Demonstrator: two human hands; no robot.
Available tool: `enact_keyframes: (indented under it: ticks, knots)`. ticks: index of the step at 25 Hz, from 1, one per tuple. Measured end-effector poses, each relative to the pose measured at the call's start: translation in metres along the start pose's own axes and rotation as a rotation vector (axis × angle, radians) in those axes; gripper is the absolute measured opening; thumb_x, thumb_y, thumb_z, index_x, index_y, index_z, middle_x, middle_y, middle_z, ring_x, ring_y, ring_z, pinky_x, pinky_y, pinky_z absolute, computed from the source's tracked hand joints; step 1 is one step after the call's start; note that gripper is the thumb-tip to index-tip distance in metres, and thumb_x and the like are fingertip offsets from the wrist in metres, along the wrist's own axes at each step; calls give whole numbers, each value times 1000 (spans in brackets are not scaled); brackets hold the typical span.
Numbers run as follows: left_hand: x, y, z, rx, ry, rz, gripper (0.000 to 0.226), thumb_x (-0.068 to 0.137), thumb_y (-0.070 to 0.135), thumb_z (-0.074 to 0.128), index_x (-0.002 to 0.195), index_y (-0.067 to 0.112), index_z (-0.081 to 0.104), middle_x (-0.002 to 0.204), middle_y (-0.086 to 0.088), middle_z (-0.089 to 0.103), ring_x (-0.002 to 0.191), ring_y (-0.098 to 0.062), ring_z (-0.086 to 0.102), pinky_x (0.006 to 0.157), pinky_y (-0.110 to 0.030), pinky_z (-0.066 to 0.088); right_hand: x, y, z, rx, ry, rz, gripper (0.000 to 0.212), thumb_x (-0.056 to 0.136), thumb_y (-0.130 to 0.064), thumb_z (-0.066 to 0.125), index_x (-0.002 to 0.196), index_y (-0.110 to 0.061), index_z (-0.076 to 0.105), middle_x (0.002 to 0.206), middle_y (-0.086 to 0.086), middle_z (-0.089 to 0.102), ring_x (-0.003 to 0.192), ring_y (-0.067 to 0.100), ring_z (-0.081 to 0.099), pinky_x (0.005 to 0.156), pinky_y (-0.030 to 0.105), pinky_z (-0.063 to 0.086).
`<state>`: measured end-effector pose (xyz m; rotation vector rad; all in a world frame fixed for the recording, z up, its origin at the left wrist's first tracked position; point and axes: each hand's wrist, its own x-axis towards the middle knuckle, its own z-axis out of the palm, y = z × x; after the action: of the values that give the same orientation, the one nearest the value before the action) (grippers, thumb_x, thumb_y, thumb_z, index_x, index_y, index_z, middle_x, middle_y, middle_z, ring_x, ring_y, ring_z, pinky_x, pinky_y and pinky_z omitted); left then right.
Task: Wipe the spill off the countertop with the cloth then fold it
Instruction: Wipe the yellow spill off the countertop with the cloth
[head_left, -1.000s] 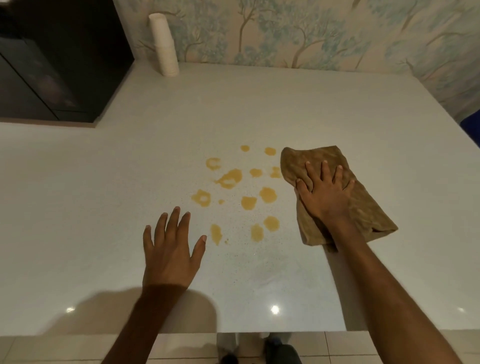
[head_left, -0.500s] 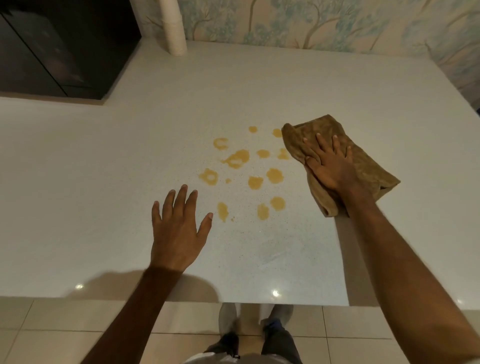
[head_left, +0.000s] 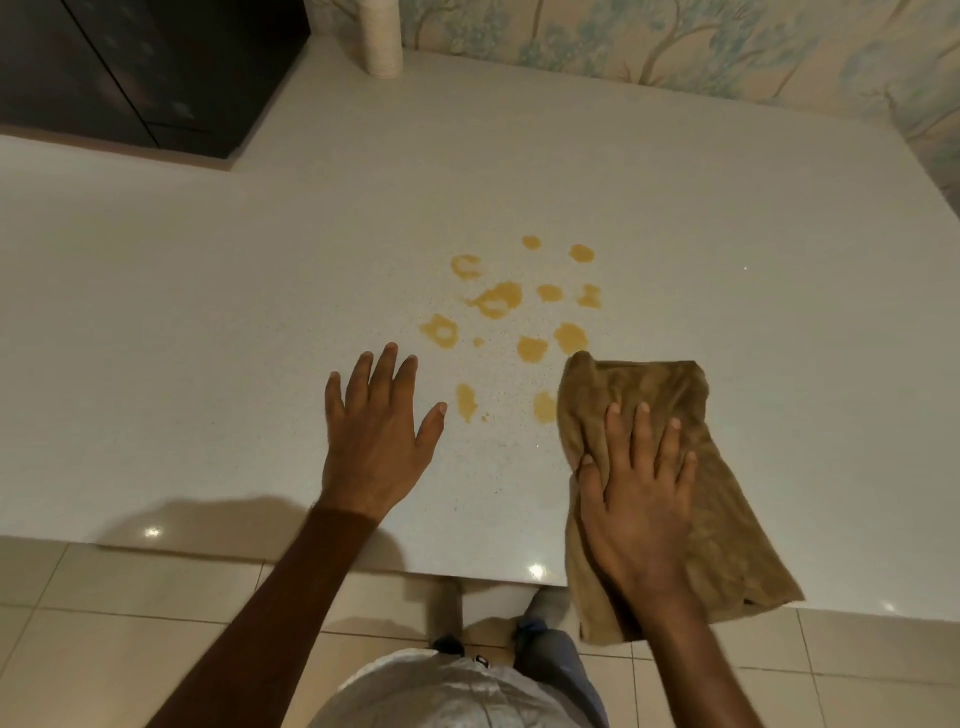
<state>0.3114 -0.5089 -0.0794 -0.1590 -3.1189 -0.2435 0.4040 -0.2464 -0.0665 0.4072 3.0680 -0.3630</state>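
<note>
A spill of several yellow-orange blots (head_left: 501, 300) lies on the white countertop (head_left: 208, 312), near its middle. A brown cloth (head_left: 670, 395) sits just right of and below the blots, its near end hanging over the front edge. My right hand (head_left: 639, 493) presses flat on the cloth, thumb hooked at its left edge. The cloth's top left corner touches the nearest blots. My left hand (head_left: 376, 431) rests flat on the bare counter left of the spill, fingers spread, holding nothing.
A stack of white cups (head_left: 382, 36) stands at the back by the patterned wall. A dark cabinet (head_left: 145, 67) fills the back left corner. The counter's front edge (head_left: 260, 556) runs just below my left wrist, with tiled floor beneath.
My right hand has dragged the cloth toward the front edge, where it now overhangs and covers the lowest right blot. My left hand has barely moved.
</note>
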Motion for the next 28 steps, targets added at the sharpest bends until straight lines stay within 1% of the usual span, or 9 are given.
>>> enact_keyframes:
  ticks: [3, 6, 10, 12, 14, 19, 22, 26, 28]
  knots:
    - [1, 1, 1, 21, 11, -8, 73, 101, 62, 26, 156, 17, 36, 167, -11, 30, 154, -34, 26, 122, -62, 18, -12, -32, 13, -14, -21, -214, 66, 107, -52, 16, 168, -29, 6, 176, 9, 4, 162, 37, -3, 128, 61, 9]
    - [0, 1, 1, 32, 18, 5, 66, 103, 55, 30, 154, 14, 40, 164, -13, 34, 151, -37, 31, 119, -63, 24, 10, -60, 19, -56, -45, -408, 64, 106, -53, 22, 167, -38, 5, 177, 6, 3, 161, 39, -2, 125, 67, 11]
    - [1, 0, -1, 30, 26, 9, 60, 105, 44, 23, 151, 12, 43, 162, -14, 39, 149, -37, 36, 118, -64, 27, 43, -90, 22, -117, -107, -527, 61, 105, -56, 26, 164, -45, 16, 177, 0, 7, 161, 41, -1, 121, 73, 6]
    - [0, 1, -3, 28, 27, 4, 60, 105, 45, 23, 152, 13, 42, 163, -14, 38, 150, -37, 35, 119, -64, 26, 41, -86, 23, -134, -106, -542, 60, 105, -54, 27, 164, -44, 17, 177, -3, 9, 162, 37, -2, 122, 71, 6]
    - [-1, 3, -3, 33, 24, 1, 65, 103, 51, 25, 154, 15, 40, 164, -13, 35, 151, -36, 32, 120, -62, 24, 29, -68, 23, -115, -86, -554, 60, 106, -51, 29, 164, -44, 17, 176, -4, 11, 162, 34, -2, 123, 69, 6]
    - [2, 4, 0, 42, 21, -22, 75, 98, 62, 24, 155, 16, 40, 165, -12, 33, 152, -37, 32, 120, -62, 23, 17, -18, 17, -74, -60, -506, 62, 106, -52, 31, 163, -50, 10, 176, -8, 9, 163, 30, -4, 126, 67, 4]
    - [2, 4, 2, 45, 46, -26, 72, 98, 60, 29, 153, 15, 44, 163, -11, 37, 150, -36, 35, 119, -62, 26, 43, -3, 11, -77, -54, -437, 59, 106, -55, 26, 163, -51, 11, 175, -7, 10, 162, 33, -1, 125, 69, 4]
    - [2, 3, 5, 55, 95, -16, 72, 99, 60, 28, 152, 14, 47, 161, -12, 41, 148, -36, 39, 119, -61, 29, 108, 7, 2, -114, -70, -328, 60, 104, -58, 17, 163, -50, 9, 176, -5, 9, 162, 36, 0, 124, 71, 4]
    - [0, 0, 8, 51, 159, 8, 68, 102, 57, 31, 151, 13, 48, 160, -13, 41, 148, -36, 39, 120, -60, 29, 145, 10, -1, -119, -81, -282, 60, 103, -59, 15, 163, -52, 7, 176, -6, 7, 162, 35, -2, 124, 70, 3]
